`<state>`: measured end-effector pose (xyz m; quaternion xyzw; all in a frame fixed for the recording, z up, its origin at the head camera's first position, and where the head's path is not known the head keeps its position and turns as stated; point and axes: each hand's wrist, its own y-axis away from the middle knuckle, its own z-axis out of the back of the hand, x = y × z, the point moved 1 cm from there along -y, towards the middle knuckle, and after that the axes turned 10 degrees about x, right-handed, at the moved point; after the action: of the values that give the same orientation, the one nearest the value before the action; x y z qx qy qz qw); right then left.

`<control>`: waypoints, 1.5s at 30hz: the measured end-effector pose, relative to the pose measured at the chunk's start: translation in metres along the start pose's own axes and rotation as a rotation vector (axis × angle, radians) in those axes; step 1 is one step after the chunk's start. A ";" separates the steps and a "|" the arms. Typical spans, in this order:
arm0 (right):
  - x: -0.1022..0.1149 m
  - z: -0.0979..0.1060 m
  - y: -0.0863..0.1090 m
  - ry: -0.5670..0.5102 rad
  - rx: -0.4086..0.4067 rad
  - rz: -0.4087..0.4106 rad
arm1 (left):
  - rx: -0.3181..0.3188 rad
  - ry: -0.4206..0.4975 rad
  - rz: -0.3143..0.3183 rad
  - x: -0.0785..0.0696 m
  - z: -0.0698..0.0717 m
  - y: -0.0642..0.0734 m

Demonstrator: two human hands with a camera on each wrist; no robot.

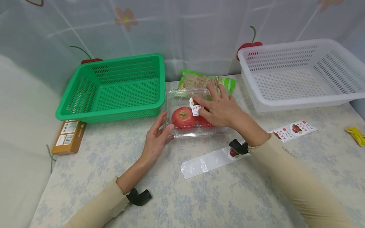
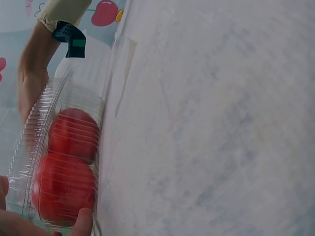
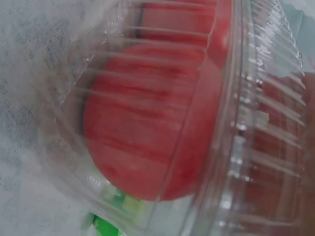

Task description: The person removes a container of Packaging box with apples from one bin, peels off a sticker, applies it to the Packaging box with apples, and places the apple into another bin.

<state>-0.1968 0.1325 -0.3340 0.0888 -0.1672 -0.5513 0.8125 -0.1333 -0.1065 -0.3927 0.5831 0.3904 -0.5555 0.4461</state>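
Observation:
A clear plastic clamshell box (image 1: 188,134) holds two red tomato-like fruits, one of them (image 1: 182,117) in plain sight at the left. Its lid is down. My left hand (image 1: 155,139) grips the front left corner, thumb on the front wall and fingers along the side; the left wrist view shows the thumb (image 2: 82,222) against the plastic. Over the lid, my right hand (image 1: 225,109) presses a white label (image 1: 196,107) with red print, thumb and index finger on it, the other fingers spread out behind. Through the box wall, the right wrist view shows a fruit (image 3: 147,123) close up.
Behind the box lies a green-edged food packet (image 1: 196,80). A green basket (image 1: 114,115) stands left, over a brown carton (image 1: 69,137); a white basket (image 1: 296,103) stands right. A sticker strip (image 1: 205,163) runs under the right forearm. A yellow wrapper (image 1: 355,135) lies far right.

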 end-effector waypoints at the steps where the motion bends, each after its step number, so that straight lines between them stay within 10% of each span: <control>1: 0.000 0.000 0.000 -0.003 0.008 0.001 | 0.000 0.001 0.000 0.000 0.000 0.000; 10: 0.002 0.000 -0.003 -0.006 0.040 0.001 | -0.014 0.014 0.014 0.001 0.001 0.000; 19: -0.013 -0.008 0.000 -0.094 -0.310 0.190 | -0.013 0.031 0.031 -0.002 -0.001 0.000; 37: -0.022 -0.012 0.006 -0.407 -0.402 0.383 | -0.033 0.048 0.038 0.000 0.000 0.003; 45: -0.023 -0.009 0.021 -0.517 -0.444 0.280 | -0.056 0.074 0.019 -0.002 -0.004 0.004</control>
<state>-0.1832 0.1617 -0.3395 -0.2557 -0.2540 -0.4617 0.8105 -0.1287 -0.1041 -0.3905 0.5941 0.4165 -0.5184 0.4527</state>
